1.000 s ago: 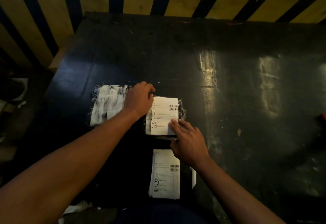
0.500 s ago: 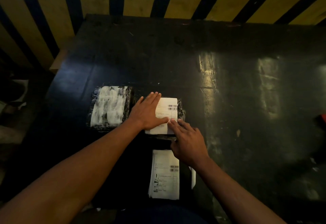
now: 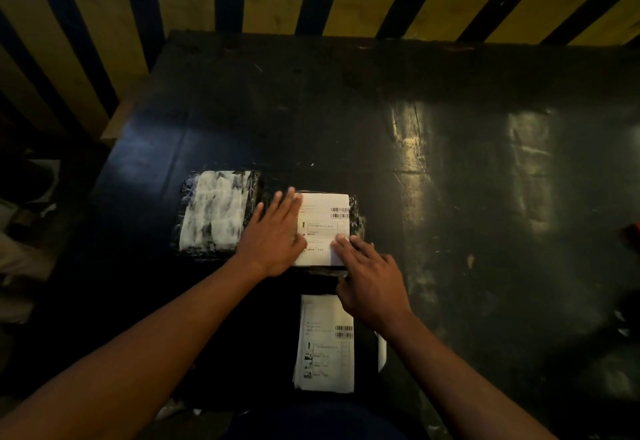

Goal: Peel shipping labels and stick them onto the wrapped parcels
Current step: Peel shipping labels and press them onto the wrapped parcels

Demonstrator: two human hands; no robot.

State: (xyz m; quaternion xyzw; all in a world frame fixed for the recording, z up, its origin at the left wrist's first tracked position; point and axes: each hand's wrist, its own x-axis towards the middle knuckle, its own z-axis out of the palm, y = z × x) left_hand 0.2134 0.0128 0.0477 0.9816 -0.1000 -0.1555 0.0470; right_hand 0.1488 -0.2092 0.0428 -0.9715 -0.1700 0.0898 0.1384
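near edge of dark glossy surface (image 3: pixel 450 162): stack of white printed shipping labels (image 3: pixel 325 353). beyond: right hand (image 3: pixel 372 287) and left hand (image 3: pixel 273 238), grip flat, pressing white barcode label (image 3: pixel 323 224) onto black film-wrapped parcel (image 3: pixel 354 217). left: unlabelled white-topped wrapped parcel (image 3: pixel 214 211). step: smoothing; next, likely peel another label.
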